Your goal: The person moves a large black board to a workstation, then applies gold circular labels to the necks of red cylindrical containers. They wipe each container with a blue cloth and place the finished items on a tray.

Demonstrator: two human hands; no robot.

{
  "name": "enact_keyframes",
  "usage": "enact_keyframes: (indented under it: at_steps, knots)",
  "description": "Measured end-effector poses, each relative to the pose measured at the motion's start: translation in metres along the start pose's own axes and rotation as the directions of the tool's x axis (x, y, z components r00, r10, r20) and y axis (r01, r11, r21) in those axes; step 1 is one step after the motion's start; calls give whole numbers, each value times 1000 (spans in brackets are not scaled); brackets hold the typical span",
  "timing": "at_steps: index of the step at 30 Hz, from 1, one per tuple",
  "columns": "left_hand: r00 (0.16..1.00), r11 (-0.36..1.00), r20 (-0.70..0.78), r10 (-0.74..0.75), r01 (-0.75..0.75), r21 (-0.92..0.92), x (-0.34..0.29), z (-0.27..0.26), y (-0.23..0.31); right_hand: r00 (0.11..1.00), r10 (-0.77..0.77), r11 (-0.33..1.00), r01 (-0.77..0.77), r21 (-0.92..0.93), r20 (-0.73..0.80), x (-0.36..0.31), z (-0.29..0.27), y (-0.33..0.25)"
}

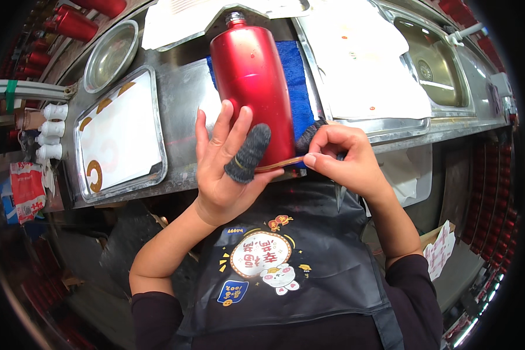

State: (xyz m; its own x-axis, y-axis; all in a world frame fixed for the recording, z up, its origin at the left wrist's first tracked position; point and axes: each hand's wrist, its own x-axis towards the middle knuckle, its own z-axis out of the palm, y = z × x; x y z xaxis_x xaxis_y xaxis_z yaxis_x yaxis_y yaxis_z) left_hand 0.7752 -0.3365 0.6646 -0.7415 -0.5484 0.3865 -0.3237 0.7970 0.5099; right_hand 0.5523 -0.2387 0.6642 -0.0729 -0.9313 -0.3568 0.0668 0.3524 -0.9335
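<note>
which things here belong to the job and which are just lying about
Apparently in use:
- red bottle, at the left hand
- brownish strip, pinched by the right hand
- blue cloth beneath the bottle

Seemingly lying about:
- round metal bowl
- red-and-white packet

The bottle (254, 76) lies on cloth (298, 81) between tray (160, 122) and sink (446, 61).
</note>
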Motion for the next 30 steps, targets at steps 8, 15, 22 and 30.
enact_keyframes:
  at_steps: [8,15,22,30]
  knots:
    - [993,998,98,-60,59,9,-50,-17,-10,987,-157,984,153,-93,-36,-18,1,-28]
    - [994,998,109,-16,10,56,-51,-16,-12,996,-14,1000,12,-25,-86,-14,-2,-11]
    - [988,990,146,47,-66,123,-27,-20,-1,998,-13,1000,11,-23,-66,-6,-4,-3]
    - [975,963,142,173,-197,181,3,-21,14,998,-14,999,12,-33,-54,-2,6,6]
